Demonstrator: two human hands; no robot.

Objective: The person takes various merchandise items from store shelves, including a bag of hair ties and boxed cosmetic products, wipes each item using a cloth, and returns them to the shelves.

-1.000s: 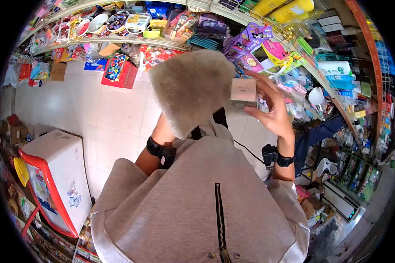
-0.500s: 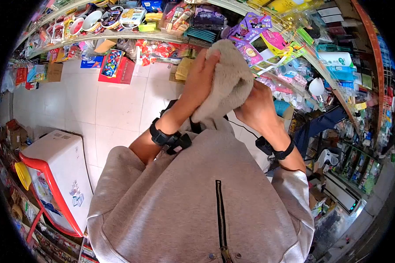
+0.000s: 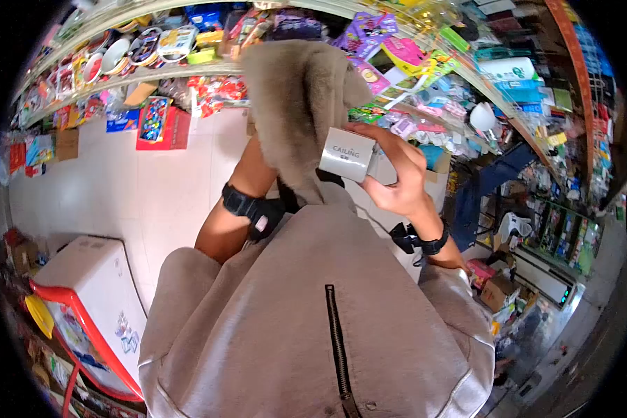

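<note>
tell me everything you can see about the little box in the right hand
The small box is pale grey-white, looks like cardboard, with dark lettering on its facing side. It appears closed, tilted slightly, held at chest height by the right hand, fingers wrapped round its far end. Its left edge touches the fluffy beige cloth.

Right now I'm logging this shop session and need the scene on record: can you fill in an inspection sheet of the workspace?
Surface: no bench; pale tiled floor below the hands.
Job's things: small white box printed CAILING; fluffy beige cloth draped beside it, touching it.
Clutter: red box of goods on the floor; cardboard boxes at the shelf foot.
Hands: right hand grips the box; left hand hidden under the cloth, only its forearm shows.
Cables: thin black lead running to the right wristband.
Surroundings: crowded shelves of packaged goods; white and red chest freezer at lower left.
</note>
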